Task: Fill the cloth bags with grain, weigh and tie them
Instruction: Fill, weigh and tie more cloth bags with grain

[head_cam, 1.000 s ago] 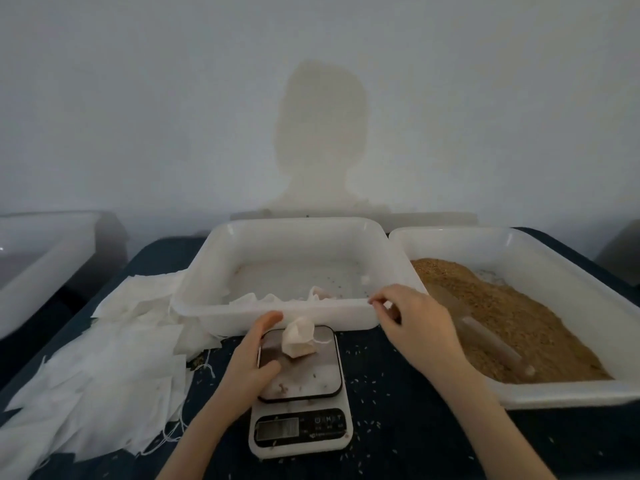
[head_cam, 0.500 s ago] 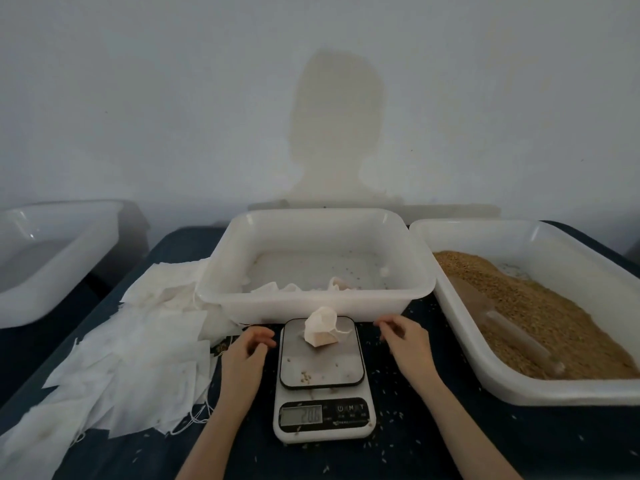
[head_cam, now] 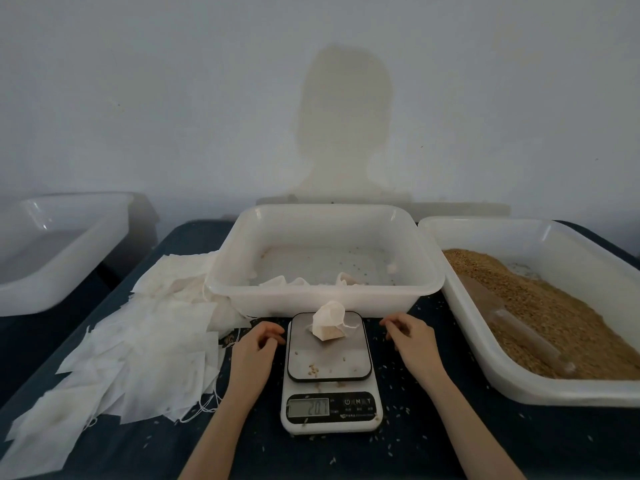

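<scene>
The left hand is laid palm down on the dark table just left of the kitchen scale, its fingers loosely bent toward the platform edge and nothing held in them. The right hand is placed likewise on the right side of the scale, fingers relaxed and curled slightly, gripping nothing. Both forearms are extended from the lower edge of the view.

A small filled cloth bag is seen resting on the far part of the scale platform, its neck crumpled and its drawstring trailing to the right. A few loose grains are scattered on the near part of the platform. A reading is shown on the display, too blurred to be given with certainty.

Behind the scale a white tub is set, with a few bags visible inside. At right, a second tub is filled with grain, in which a clear scoop is partly buried. A heap of empty bags is spread at left, and a third tub is found beyond it.
</scene>
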A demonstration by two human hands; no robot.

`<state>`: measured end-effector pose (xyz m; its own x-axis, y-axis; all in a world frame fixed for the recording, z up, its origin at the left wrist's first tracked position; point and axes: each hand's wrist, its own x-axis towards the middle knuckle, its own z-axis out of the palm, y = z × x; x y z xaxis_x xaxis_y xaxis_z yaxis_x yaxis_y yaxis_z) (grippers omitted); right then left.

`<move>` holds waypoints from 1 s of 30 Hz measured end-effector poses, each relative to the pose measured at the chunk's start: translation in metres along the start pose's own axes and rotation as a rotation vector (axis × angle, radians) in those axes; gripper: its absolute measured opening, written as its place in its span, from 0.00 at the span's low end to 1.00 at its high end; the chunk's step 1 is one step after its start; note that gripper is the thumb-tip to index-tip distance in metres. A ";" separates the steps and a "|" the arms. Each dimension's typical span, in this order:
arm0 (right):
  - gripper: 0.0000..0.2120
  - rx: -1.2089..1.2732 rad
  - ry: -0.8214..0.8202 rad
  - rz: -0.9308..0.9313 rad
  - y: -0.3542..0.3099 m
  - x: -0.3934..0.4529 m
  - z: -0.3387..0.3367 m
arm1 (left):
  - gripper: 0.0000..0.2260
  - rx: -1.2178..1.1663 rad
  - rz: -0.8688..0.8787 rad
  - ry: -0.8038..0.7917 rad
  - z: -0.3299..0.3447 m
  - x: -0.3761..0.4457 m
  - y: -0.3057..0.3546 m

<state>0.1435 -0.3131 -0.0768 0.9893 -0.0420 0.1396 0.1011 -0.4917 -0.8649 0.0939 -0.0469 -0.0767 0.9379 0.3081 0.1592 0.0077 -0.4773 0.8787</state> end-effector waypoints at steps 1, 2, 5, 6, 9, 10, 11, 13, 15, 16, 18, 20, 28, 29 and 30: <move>0.09 -0.007 -0.004 0.001 0.000 0.000 0.000 | 0.15 0.008 0.002 -0.004 0.000 0.000 0.000; 0.09 -0.014 -0.008 0.004 0.000 0.000 0.000 | 0.15 0.017 0.003 -0.008 0.000 0.000 0.000; 0.09 -0.025 -0.017 0.011 0.000 0.000 0.001 | 0.16 0.041 0.006 -0.016 0.000 0.001 0.000; 0.10 -0.026 -0.019 0.011 0.000 0.000 0.001 | 0.16 0.049 0.008 -0.019 0.000 0.001 0.000; 0.10 -0.025 -0.021 0.009 0.000 0.000 0.001 | 0.15 0.060 0.010 -0.027 0.000 0.001 0.000; 0.10 -0.030 -0.025 0.008 -0.001 0.000 0.000 | 0.15 0.061 0.011 -0.027 0.000 0.001 0.000; 0.10 -0.037 -0.031 0.008 -0.001 0.000 0.000 | 0.15 0.062 0.013 -0.027 0.000 0.001 0.000; 0.10 -0.045 -0.038 0.008 -0.001 -0.001 0.001 | 0.15 0.063 0.017 -0.028 0.000 0.001 0.000; 0.09 -0.050 -0.040 0.007 -0.001 -0.001 0.001 | 0.15 0.058 0.017 -0.031 0.000 0.000 0.000; 0.09 -0.053 -0.040 0.007 -0.001 -0.001 0.001 | 0.14 0.055 0.016 -0.032 0.000 0.000 0.000; 0.09 -0.062 -0.042 0.004 -0.001 -0.001 0.001 | 0.14 0.051 0.015 -0.034 0.001 0.000 0.000; 0.08 -0.070 -0.042 0.003 0.000 -0.002 0.001 | 0.14 0.054 0.014 -0.037 0.001 0.000 0.000; 0.09 -0.080 -0.038 0.000 0.002 -0.001 0.001 | 0.14 0.052 0.028 -0.036 0.000 -0.001 0.001; 0.09 -0.084 -0.038 -0.001 0.002 -0.001 0.001 | 0.14 0.053 0.027 -0.038 0.000 -0.001 0.001; 0.10 -0.089 -0.038 -0.002 0.002 -0.001 0.001 | 0.15 0.055 0.025 -0.039 0.000 -0.001 0.001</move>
<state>0.1431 -0.3128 -0.0792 0.9926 -0.0084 0.1212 0.0952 -0.5669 -0.8183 0.0931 -0.0479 -0.0756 0.9509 0.2637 0.1622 0.0022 -0.5295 0.8483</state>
